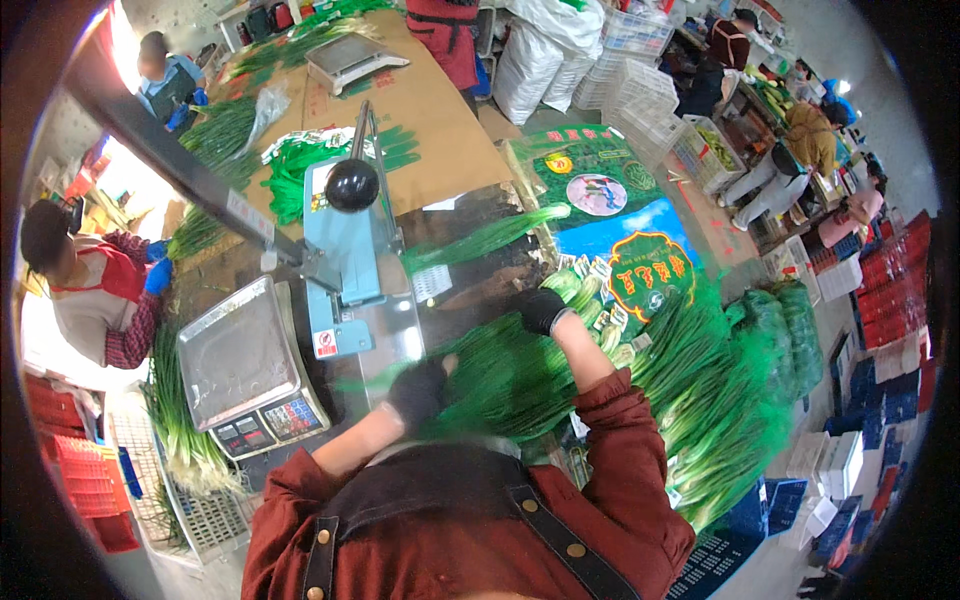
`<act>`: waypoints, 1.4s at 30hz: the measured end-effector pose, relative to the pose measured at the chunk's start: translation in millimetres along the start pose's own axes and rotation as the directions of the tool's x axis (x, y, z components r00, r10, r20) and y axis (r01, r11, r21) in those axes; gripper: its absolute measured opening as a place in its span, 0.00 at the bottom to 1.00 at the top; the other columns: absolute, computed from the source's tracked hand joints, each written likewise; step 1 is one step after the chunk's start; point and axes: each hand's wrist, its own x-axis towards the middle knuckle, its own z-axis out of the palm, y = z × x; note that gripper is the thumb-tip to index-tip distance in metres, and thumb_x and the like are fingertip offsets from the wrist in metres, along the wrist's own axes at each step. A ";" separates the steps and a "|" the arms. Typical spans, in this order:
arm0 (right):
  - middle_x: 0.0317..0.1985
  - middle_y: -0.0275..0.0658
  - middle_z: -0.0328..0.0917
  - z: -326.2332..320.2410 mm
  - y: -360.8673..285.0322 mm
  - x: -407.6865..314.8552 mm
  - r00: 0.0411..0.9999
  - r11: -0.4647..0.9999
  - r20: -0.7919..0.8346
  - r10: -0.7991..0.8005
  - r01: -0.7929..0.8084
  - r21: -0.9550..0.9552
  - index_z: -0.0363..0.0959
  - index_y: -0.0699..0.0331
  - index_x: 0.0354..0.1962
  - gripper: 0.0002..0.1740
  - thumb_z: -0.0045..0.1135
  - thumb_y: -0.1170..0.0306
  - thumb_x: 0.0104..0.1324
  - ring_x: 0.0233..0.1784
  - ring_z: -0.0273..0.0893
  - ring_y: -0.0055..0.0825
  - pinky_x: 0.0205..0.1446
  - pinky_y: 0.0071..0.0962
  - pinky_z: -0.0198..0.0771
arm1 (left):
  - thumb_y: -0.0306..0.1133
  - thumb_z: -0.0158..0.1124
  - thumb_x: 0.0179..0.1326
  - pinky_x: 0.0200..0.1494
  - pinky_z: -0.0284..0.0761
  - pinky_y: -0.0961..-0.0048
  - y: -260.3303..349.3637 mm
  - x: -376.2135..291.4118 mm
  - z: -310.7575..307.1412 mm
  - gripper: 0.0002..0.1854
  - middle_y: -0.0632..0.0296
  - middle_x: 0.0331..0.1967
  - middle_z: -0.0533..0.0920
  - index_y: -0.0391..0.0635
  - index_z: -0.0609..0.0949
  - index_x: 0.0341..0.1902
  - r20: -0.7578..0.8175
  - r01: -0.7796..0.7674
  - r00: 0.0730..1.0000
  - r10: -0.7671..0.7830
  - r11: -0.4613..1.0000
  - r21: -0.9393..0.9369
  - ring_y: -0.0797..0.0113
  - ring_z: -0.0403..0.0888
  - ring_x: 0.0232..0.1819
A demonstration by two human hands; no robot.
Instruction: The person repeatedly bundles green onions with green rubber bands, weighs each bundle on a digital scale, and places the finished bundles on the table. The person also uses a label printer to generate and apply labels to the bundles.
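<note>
My left hand [421, 390], in a black glove, is at the left end of a green mesh net [502, 375] with long green onions in it; the hand is blurred. My right hand [541, 309], gloved too, rests at the net's upper right, beside tagged bundle ends [577, 289]. Whether its fingers hold the net is hidden. One long green bunch [495, 236] lies beyond my hands. A light blue bag-neck sealing machine [345, 247] with a black ball knob stands ahead to the left. More netted green onions [712, 397] are piled at right.
A digital scale [244, 356] stands at left, another scale [352, 60] at the table's far end. Green net bags [285, 180] lie past the machine. Two people [97, 289] [169, 82] work along the left side. A printed green sack [592, 172] lies ahead right; plastic crates [637, 97] stand beyond.
</note>
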 end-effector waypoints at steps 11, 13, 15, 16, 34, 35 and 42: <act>0.71 0.49 0.53 74.4 -24.2 177.8 0.940 0.975 -0.266 0.214 -0.187 0.121 0.58 0.51 0.66 0.34 0.47 0.64 0.60 0.73 0.52 0.50 0.74 0.51 0.44 | 0.34 0.58 0.60 0.47 0.75 0.57 -4.6 57.8 -35.3 0.15 0.49 0.45 0.80 0.44 0.78 0.49 -0.320 -0.079 0.940 0.119 0.988 0.135 0.49 0.79 0.46; 0.65 0.52 0.63 78.2 -24.3 155.6 0.946 0.971 -0.320 0.052 -0.122 -0.204 0.70 0.57 0.58 0.30 0.47 0.56 0.60 0.70 0.56 0.51 0.75 0.50 0.39 | 0.31 0.55 0.62 0.48 0.74 0.57 -1.1 58.7 -40.2 0.14 0.49 0.46 0.80 0.44 0.78 0.50 -0.448 -0.055 0.880 0.161 0.969 0.240 0.49 0.77 0.47; 0.54 0.48 0.74 67.5 -29.3 109.6 0.868 0.968 -0.441 -0.228 0.155 -0.196 0.76 0.62 0.47 0.23 0.50 0.60 0.57 0.65 0.64 0.43 0.71 0.45 0.51 | 0.31 0.56 0.62 0.57 0.69 0.56 2.3 55.5 -40.1 0.21 0.48 0.52 0.77 0.46 0.74 0.59 -0.423 -0.004 0.894 0.145 0.949 0.316 0.49 0.72 0.56; 0.49 0.47 0.76 55.5 -29.7 75.3 0.935 0.921 -0.338 -0.109 0.222 0.318 0.77 0.62 0.43 0.19 0.53 0.68 0.53 0.60 0.68 0.45 0.67 0.43 0.57 | 0.32 0.57 0.61 0.59 0.66 0.56 3.5 54.3 -39.4 0.22 0.47 0.54 0.76 0.45 0.73 0.60 -0.435 0.009 0.889 0.142 0.945 0.327 0.49 0.69 0.59; 0.41 0.50 0.78 -12.3 -159.2 40.6 0.773 0.965 -0.627 0.093 0.087 0.249 0.77 0.59 0.46 0.18 0.52 0.68 0.57 0.48 0.75 0.48 0.52 0.44 0.68 | 0.33 0.59 0.66 0.34 0.68 0.76 -60.8 -71.7 -172.9 0.07 0.63 0.30 0.79 0.43 0.80 0.38 -0.429 0.185 0.796 -0.426 0.847 -0.498 0.73 0.73 0.32; 0.41 0.50 0.78 -20.8 -164.4 38.0 0.864 0.979 -0.495 0.092 0.013 0.204 0.77 0.60 0.47 0.18 0.52 0.67 0.59 0.48 0.75 0.48 0.52 0.44 0.68 | 0.34 0.60 0.65 0.33 0.69 0.72 -65.0 -66.9 -171.8 0.07 0.61 0.27 0.79 0.43 0.81 0.37 -0.450 0.280 0.776 -0.442 0.881 -0.381 0.69 0.74 0.29; 0.39 0.47 0.81 -174.8 -189.2 -43.3 0.583 0.930 -0.782 0.220 0.116 0.348 0.70 0.57 0.58 0.26 0.51 0.54 0.67 0.42 0.81 0.42 0.45 0.38 0.73 | 0.52 0.55 0.65 0.34 0.73 0.53 -59.9 -45.1 -143.8 0.24 0.46 0.22 0.79 0.44 0.81 0.24 -0.729 0.370 0.568 -0.381 0.910 -0.187 0.44 0.79 0.28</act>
